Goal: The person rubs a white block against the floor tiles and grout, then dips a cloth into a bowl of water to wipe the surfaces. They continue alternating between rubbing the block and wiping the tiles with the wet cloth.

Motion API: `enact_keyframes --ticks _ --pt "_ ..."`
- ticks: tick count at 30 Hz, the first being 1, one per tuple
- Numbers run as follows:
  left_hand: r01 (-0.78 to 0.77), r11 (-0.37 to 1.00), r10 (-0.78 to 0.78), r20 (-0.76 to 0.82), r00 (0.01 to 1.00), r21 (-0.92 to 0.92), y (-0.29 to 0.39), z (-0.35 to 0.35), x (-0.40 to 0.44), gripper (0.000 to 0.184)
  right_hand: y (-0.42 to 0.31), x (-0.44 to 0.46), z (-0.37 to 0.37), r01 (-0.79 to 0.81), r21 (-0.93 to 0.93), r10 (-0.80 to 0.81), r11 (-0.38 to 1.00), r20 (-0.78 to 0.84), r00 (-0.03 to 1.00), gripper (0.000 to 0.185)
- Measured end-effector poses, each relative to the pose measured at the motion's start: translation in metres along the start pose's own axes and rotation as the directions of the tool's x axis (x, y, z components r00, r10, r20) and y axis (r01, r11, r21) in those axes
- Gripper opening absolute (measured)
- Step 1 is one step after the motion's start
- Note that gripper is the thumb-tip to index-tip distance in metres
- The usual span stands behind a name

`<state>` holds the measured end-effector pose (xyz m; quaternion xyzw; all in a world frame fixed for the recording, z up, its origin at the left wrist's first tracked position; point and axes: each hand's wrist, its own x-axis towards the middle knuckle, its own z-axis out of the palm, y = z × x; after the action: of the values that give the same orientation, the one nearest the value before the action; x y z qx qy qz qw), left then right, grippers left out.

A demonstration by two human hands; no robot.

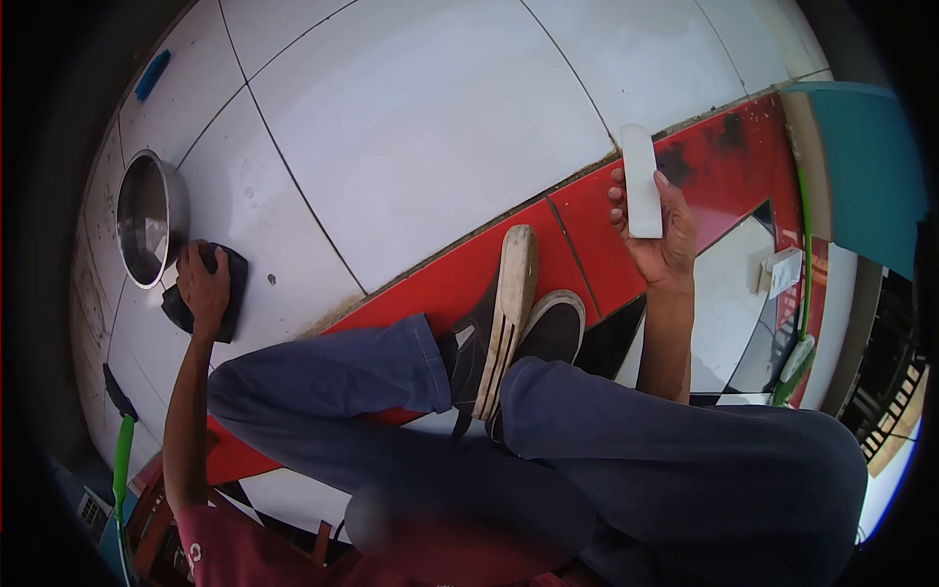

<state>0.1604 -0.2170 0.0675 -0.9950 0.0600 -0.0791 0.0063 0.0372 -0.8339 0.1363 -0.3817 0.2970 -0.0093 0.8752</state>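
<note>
My right hand [655,220] is raised over the red tile strip, its fingers and thumb closed around the lower part of a flat white rectangular bar [641,176] that looks like a whetstone. The bar points away from me, one broad face up. On the left, my left hand [205,284] has its fingers curled over a black block-like object [235,298] resting on the white tiles. What this object is cannot be made out. Just beyond that hand stands a round metal bowl [147,220], apparently with liquid in it.
A small blue item [153,75] lies on the white tiled floor [421,127] at the far left. My crossed legs and dark shoes [504,323] are in the middle. A small white box [781,271] sits at right. A green-handled item [123,455] is at lower left.
</note>
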Motion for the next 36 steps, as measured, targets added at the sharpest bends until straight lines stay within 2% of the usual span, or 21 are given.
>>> enact_keyframes --ticks 1,5,8,10,12,15,18,21,24,36 --pt "0.097 0.994 -0.098 -0.022 0.995 -0.053 0.000 0.015 -0.006 0.036 0.002 -0.003 0.004 -0.019 -0.074 0.016 0.997 -0.049 0.999 0.045" --pt "0.277 0.961 -0.272 -0.126 0.954 0.024 -0.001 0.041 -0.011 0.043 0.011 -0.006 0.016 -0.025 -0.390 0.025 0.920 -0.004 1.000 0.044" --pt "0.242 0.970 -0.234 -0.165 0.958 0.031 0.010 0.033 -0.008 0.044 0.026 -0.001 0.021 0.009 -0.630 -0.038 0.777 -0.032 0.999 0.044" --pt "0.212 0.977 -0.206 -0.147 0.967 0.027 0.011 0.030 -0.008 0.045 0.034 0.008 0.016 0.103 -0.830 -0.119 0.548 0.044 0.992 0.043" --pt "0.200 0.980 -0.198 -0.119 0.973 0.007 0.011 0.027 -0.009 0.044 0.041 0.016 0.023 0.198 -0.937 -0.218 0.288 0.137 0.966 0.044" --pt "0.228 0.973 -0.224 -0.090 0.971 0.036 0.006 0.032 -0.011 0.043 0.037 0.023 0.048 0.220 -0.968 -0.254 0.121 0.184 0.950 0.040" --pt "0.227 0.974 -0.224 -0.088 0.971 0.021 0.005 0.035 -0.011 0.043 0.039 0.035 0.052 0.269 -0.944 -0.277 -0.192 0.315 0.908 0.040" --pt "0.234 0.972 -0.233 -0.072 0.970 0.006 0.005 0.032 -0.011 0.042 0.043 0.041 0.060 0.185 -0.933 -0.357 -0.309 0.294 0.887 0.040" --pt "0.237 0.972 -0.235 -0.093 0.968 0.011 0.005 0.034 -0.010 0.041 0.050 0.051 0.057 0.202 -0.910 -0.444 -0.363 0.359 0.821 0.040" --pt "0.221 0.975 -0.218 -0.100 0.971 0.011 0.002 0.035 -0.011 0.043 0.067 0.057 0.067 0.176 -0.836 -0.426 -0.520 0.433 0.794 0.045"
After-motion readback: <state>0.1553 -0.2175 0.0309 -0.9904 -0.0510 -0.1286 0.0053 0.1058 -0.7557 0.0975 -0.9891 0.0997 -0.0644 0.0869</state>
